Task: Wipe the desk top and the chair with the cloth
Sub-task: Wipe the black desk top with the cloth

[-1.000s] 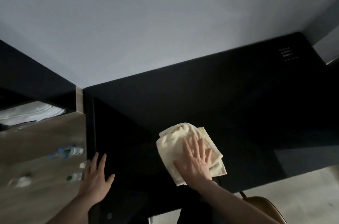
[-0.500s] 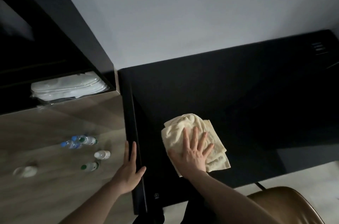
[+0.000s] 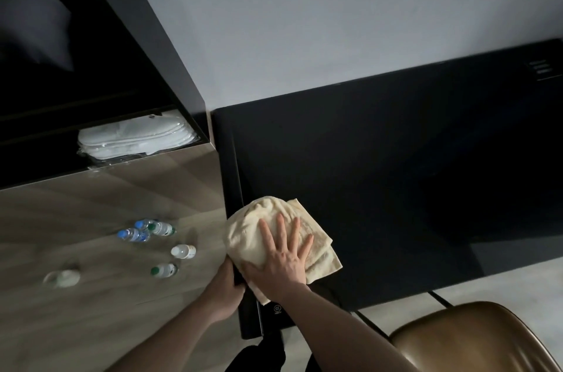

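Observation:
A cream cloth (image 3: 253,231) lies bunched at the left end of the black desk top (image 3: 380,173), close to the front. My right hand (image 3: 283,262) presses flat on the cloth, fingers spread and straight. My left hand (image 3: 224,286) is at the desk's raised left edge strip (image 3: 233,176), and its fingers curl round that strip just beside the cloth. The brown leather chair (image 3: 469,338) shows at the bottom right, in front of the desk, with neither hand on it.
Left of the desk a lower wooden counter (image 3: 91,295) carries several small water bottles (image 3: 143,230) and a white lid-like object (image 3: 62,277). Above it a dark cabinet niche holds wrapped white items (image 3: 134,140). A grey wall (image 3: 335,21) backs the desk.
The cloth and my right hand have slid left to the desk's left edge. My left hand went from lying flat on the edge strip to curling round it.

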`<state>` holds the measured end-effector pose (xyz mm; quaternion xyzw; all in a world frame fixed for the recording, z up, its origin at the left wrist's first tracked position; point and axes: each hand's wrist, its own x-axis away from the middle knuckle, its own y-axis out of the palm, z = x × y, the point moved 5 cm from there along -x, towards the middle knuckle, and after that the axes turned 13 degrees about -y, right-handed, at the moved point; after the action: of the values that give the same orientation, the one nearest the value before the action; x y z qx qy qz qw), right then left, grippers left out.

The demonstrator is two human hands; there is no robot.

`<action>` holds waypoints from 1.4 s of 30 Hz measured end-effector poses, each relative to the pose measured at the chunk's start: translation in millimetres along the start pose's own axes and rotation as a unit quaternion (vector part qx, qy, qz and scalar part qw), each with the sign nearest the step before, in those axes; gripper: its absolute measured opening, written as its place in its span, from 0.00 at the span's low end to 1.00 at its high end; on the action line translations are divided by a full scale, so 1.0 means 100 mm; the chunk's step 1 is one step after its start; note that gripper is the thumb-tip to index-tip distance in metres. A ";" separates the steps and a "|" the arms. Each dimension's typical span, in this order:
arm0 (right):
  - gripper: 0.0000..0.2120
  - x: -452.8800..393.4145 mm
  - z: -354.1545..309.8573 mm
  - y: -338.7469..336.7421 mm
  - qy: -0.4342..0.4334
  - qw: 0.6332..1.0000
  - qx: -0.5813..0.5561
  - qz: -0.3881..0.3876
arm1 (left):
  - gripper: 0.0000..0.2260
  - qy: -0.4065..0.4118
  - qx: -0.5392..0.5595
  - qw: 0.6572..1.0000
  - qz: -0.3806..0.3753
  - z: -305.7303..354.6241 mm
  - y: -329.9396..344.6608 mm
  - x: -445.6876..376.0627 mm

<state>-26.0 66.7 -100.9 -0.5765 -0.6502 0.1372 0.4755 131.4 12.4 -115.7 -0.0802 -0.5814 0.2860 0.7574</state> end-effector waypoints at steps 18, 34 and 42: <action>0.51 0.07 2.41 -1.61 0.160 0.984 -0.048 0.065 | 0.60 -0.127 -0.191 0.967 0.115 1.25 0.21 -0.16; 0.45 0.33 2.27 -1.55 0.212 0.971 -0.109 0.021 | 0.62 -0.122 -0.212 0.960 0.134 1.38 0.13 -0.10; 0.49 0.30 1.62 -1.21 0.187 0.973 -0.135 -0.017 | 0.59 -0.080 -0.246 0.957 0.128 1.41 0.10 -0.04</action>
<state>-223.6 117.1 -81.8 -0.6393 -0.5722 -0.0700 0.5090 -3.6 -11.4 -79.7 -0.3148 -0.6776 0.2340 0.6221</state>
